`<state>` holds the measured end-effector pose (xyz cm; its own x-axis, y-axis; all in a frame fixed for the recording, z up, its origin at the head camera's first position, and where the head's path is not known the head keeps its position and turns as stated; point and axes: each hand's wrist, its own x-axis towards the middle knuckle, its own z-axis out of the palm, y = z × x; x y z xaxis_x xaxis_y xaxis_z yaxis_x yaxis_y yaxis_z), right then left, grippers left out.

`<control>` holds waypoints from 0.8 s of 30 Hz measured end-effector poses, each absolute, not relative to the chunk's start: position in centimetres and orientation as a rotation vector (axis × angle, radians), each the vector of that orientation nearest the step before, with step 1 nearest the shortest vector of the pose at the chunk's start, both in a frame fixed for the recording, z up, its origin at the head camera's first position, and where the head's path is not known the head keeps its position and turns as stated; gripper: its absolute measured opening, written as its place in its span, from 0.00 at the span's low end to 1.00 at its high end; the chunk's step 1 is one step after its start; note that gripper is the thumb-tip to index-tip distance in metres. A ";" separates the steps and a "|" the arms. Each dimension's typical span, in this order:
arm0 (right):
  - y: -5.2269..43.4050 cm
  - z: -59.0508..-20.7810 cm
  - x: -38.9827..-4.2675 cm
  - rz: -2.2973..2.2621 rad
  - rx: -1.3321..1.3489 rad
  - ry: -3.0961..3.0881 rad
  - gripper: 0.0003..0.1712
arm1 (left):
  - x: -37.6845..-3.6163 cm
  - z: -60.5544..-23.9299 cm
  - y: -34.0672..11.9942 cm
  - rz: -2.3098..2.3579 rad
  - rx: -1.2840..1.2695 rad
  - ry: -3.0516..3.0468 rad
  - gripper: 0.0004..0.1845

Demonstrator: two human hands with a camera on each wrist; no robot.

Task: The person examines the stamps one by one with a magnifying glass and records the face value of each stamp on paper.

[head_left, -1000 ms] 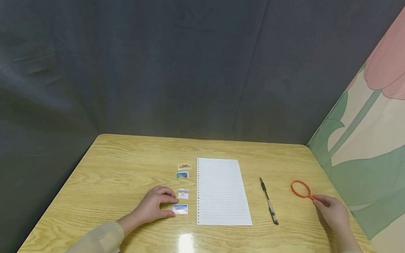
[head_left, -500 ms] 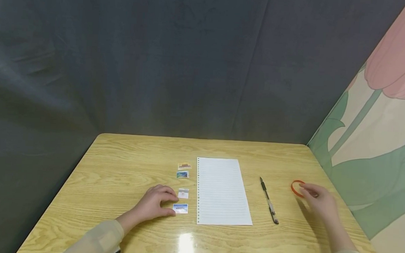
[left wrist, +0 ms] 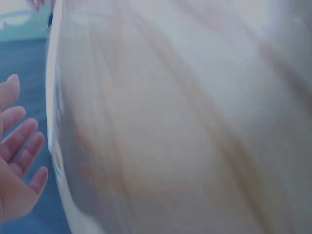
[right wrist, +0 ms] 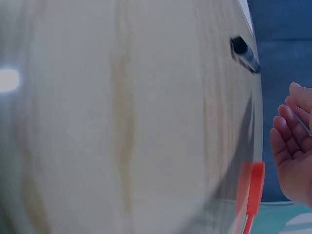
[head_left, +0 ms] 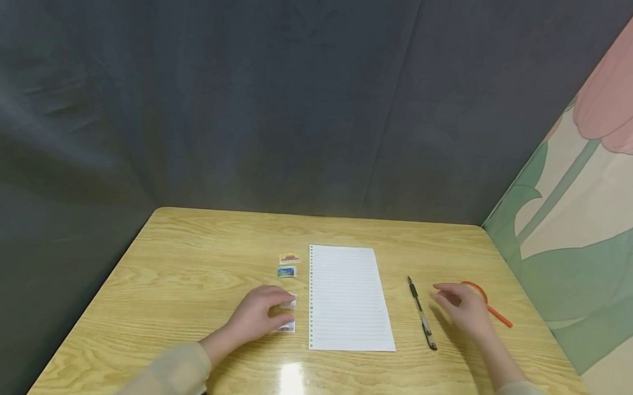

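Note:
My left hand hovers over two small stamp-like picture cards, fingers relaxed and apart, partly covering the upper card and the lower card. In the left wrist view the same hand has nothing between thumb and fingers. My right hand hangs over the table between a black-capped clear pen and a red-framed magnifying glass, whose ring it partly hides. Seen from the right wrist, that hand holds nothing, and the magnifying glass's red handle lies below it.
A lined loose-leaf sheet with punched holes lies mid-table. Left of its upper part sit a yellow card and a blue-green card. Dark curtain stands behind the wooden table; a flower-patterned cloth hangs at right.
My right hand has let go of the magnifying glass handle and moved left, toward the pen. My left hand has shifted slightly right over the two lower cards.

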<state>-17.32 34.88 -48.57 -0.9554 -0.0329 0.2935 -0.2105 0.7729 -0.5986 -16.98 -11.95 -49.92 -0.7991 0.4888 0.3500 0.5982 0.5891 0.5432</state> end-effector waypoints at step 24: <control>32.3 -50.4 -18.6 0.933 0.233 -2.787 0.29 | -16.6 -49.7 -1.1 -0.298 -1.130 -2.934 0.43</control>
